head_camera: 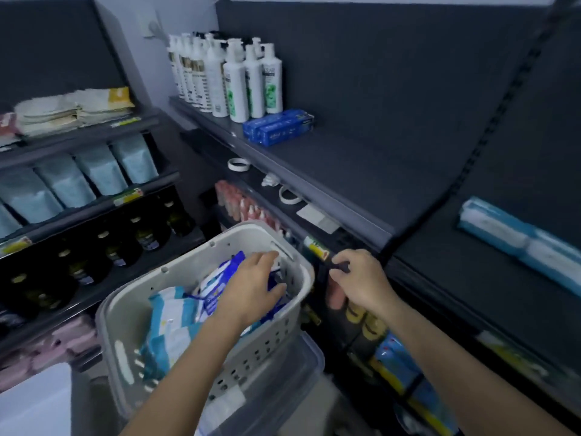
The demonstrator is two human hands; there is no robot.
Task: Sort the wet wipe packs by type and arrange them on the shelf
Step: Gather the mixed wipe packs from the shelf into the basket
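Closest to the camera there's a clear plastic bin (292, 376) with a pale perforated basket (261, 350) sitting on top of it, and the basket is stuffed with wet wipe packs: teal-and-white packs (169, 325) at the near end, dark-blue packs (217, 291) at the far end. The left hand (254, 287) is down inside the basket, fingers over the top of one of the dark-blue ones and thumb curled in under it, so it's gripping that pack. The right hand (358, 278) is off to the side, well apart from the left one, up by the edge of the shelf (471, 278); its fingers are curled and maybe pinching something small and dark, but it's too blurry and I honestly can't tell if it's holding anything. On that shelf to the right lies a stack of light-blue wipe packs (503, 231). Below it are some blue-and-yellow packs (396, 363). Further back, the upper shelf (345, 165) has blue boxes (276, 127) and, behind them, a cluster of white pump bottles (235, 80). Over on the left there are dark bottles (141, 234), pale-blue pouches (94, 174) on the next level up, and folded cloths (72, 111) on top.
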